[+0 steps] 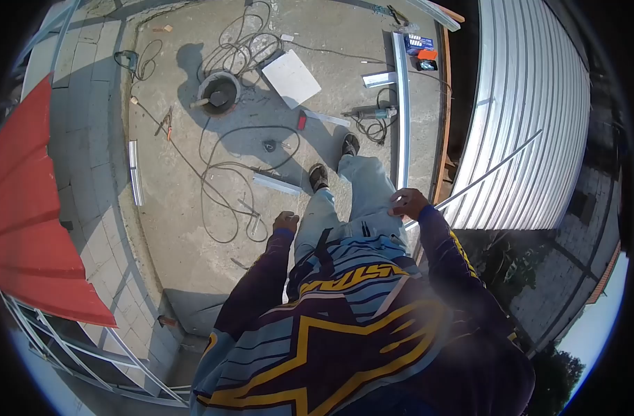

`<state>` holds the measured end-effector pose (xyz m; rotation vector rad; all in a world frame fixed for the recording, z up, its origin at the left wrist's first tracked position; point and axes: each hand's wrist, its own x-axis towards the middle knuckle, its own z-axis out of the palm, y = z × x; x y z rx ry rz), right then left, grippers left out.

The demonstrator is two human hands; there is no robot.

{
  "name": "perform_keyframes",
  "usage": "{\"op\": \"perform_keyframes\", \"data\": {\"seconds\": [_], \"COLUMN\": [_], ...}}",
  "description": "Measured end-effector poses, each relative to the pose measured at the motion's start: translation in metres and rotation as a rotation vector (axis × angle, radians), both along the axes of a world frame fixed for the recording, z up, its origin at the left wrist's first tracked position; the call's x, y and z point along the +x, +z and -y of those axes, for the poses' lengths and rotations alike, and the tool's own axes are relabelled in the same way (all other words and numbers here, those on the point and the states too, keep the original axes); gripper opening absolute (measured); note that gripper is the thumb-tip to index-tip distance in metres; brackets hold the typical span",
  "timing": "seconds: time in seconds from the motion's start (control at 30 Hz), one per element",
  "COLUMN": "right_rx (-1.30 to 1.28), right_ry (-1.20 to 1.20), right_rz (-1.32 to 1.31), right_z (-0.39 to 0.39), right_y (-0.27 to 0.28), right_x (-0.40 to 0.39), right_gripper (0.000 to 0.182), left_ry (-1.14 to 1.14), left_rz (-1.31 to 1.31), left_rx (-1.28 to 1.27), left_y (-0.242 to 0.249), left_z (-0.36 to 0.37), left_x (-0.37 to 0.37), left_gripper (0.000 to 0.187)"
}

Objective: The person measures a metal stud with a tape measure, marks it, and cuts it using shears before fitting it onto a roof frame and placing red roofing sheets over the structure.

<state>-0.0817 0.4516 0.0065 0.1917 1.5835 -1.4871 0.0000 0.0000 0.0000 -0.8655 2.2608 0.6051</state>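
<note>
"Grey concrete [178,201] spreads under our shoes [319,177]. What do our hands do?"

"We keep our left hand [286,221] beside our left thigh, its fingers curled; we cannot tell whether they close on anything. Our right hand [408,202] is at our right thigh, fingers bent, and we cannot tell whether it grips."

"Where is the thin bar [494,168]?"

"To our right, slanting across the ribbed sheet [525,90], its near end by our right wrist. We cannot tell if we touch it."

"And ahead of us?"

"We see the long channel [401,104] on the floor, the grinder [379,113] just left of it. Further left we have the white board [291,79], then the bucket [218,93] with a tool in it, and loops of cable [242,52] beyond."

"And on our far left?"

"Pliers [168,126] on the concrete, and the red sheet [36,222] past the block wall [88,152]."
</note>
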Motion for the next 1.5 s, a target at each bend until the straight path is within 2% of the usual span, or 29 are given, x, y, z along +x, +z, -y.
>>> {"op": "perform_keyframes", "data": {"seconds": [0.03,0.07,0.1,0.13,0.17,0.23,0.3,0.37,0.4,0.43,0.47,0.5,0.53,0.6,0.63,0.7,0.77,0.9,1.03,1.1,1.13,1.17,1.2,1.27,1.3,1.33,1.4,1.47,1.5], "right_rx": [-0.033,-0.027,0.258,0.254,0.251,0.23,0.313,0.496,0.578,0.65,0.628,0.636,0.649,0.644,0.573,0.586,0.709,0.44,0.161,0.014,0.313,0.437,0.564,0.744,0.734,0.717,0.562,0.486,0.552], "right_ry": [-0.109,-0.131,-0.26,-0.423,-0.373,-0.677,-0.532,-0.206,-0.067,0.074,0.086,0.064,0.081,0.032,0.061,0.113,0.252,0.252,0.202,0.008,0.113,0.099,0.13,0.202,0.222,0.235,0.296,0.13,0.327], "right_rz": [0.119,0.113,0.179,0.215,0.207,0.282,0.297,0.341,0.305,0.249,0.21,0.166,0.108,0.056,0.118,0.054,-0.141,-0.058,0.024,0.181,0.006,-0.07,-0.134,-0.029,0.143,0.307,0.367,0.669,0.675], "right_z": [-0.018,-0.039,-0.145,-0.168,-0.172,-0.187,-0.202,-0.203,-0.205,-0.21,-0.216,-0.212,-0.208,-0.195,-0.21,-0.144,-0.068,0.067,0.162,0.168,0.181,0.187,0.181,0.177,0.193,0.212,0.238,0.249,0.281], "right_y": [0.008,0.001,0.054,0.047,0.031,0.003,-0.033,-0.017,-0.021,-0.028,-0.037,-0.037,-0.04,-0.053,-0.097,-0.077,-0.053,-0.048,-0.041,-0.068,-0.063,-0.084,-0.103,-0.149,-0.15,-0.151,-0.159,-0.18,-0.172], "right_x": [-0.002,-0.004,-0.008,-0.017,-0.027,-0.054,-0.094,-0.151,-0.175,-0.209,-0.24,-0.27,-0.301,-0.358,-0.394,-0.433,-0.445,-0.441,-0.387,-0.345,-0.326,-0.293,-0.258,-0.171,-0.146,-0.122,-0.074,-0.029,-0.062], "right_gripper": [0.047,0.046,0.043,0.034,0.034,0.027,0.024,0.026,0.028,0.031,0.035,0.026,0.025,0.016,0.014,0.016,0.019,0.034,0.038,0.035,0.034,0.033,0.033,0.035,0.035,0.035,0.037,0.04,0.041], "left_ry": [-0.078,-0.012,0.011,0.02,0.069,0.213,0.368,0.75,0.612,0.649,0.525,0.404,0.446,0.639,0.642,0.678,0.769,1.02,0.741,0.597,0.404,0.277,0.186,0.134,0.137,0.115,0.05,0.057,0.047], "left_rz": [-0.03,-0.056,0.063,0.121,0.111,0.029,-0.053,-0.191,-0.248,-0.26,-0.334,-0.407,-0.411,-0.547,-0.558,-0.539,-0.533,-0.375,-0.402,-0.284,-0.221,-0.17,-0.259,-0.214,-0.018,0.004,-0.111,-0.255,-0.245], "left_rx": [-0.078,-0.115,0.209,0.267,0.262,0.278,0.284,0.399,0.313,0.305,0.299,0.285,0.267,0.023,0.017,-0.051,0.03,0.128,-0.056,0.062,0.055,0.042,0.041,-0.07,-0.078,-0.121,-0.164,-0.253,-0.267], "left_y": [0.007,0.006,-0.062,-0.072,-0.071,-0.062,-0.054,-0.051,-0.016,0.002,0.016,0.024,0.03,0.039,0.04,0.04,0.072,0.075,-0.019,-0.116,-0.135,-0.162,-0.204,-0.255,-0.273,-0.288,-0.351,-0.407,-0.418], "left_z": [-0.023,-0.046,-0.174,-0.203,-0.208,-0.225,-0.24,-0.26,-0.269,-0.271,-0.273,-0.275,-0.279,-0.28,-0.277,-0.261,-0.234,-0.163,-0.054,0.029,0.073,0.118,0.164,0.247,0.285,0.317,0.388,0.433,0.444], "left_x": [0.006,0.011,0.013,0.001,-0.01,-0.03,-0.056,-0.056,-0.072,-0.082,-0.084,-0.084,-0.081,-0.077,-0.075,-0.071,-0.084,-0.097,-0.111,-0.112,-0.142,-0.162,-0.166,-0.204,-0.235,-0.266,-0.297,-0.328,-0.348], "left_gripper": [0.043,0.043,0.043,0.043,0.043,0.043,0.04,0.038,0.039,0.039,0.039,0.039,0.039,0.038,0.038,0.034,0.033,0.025,0.031,0.037,0.041,0.042,0.043,0.043,0.046,0.045,0.046,0.047,0.05]}}
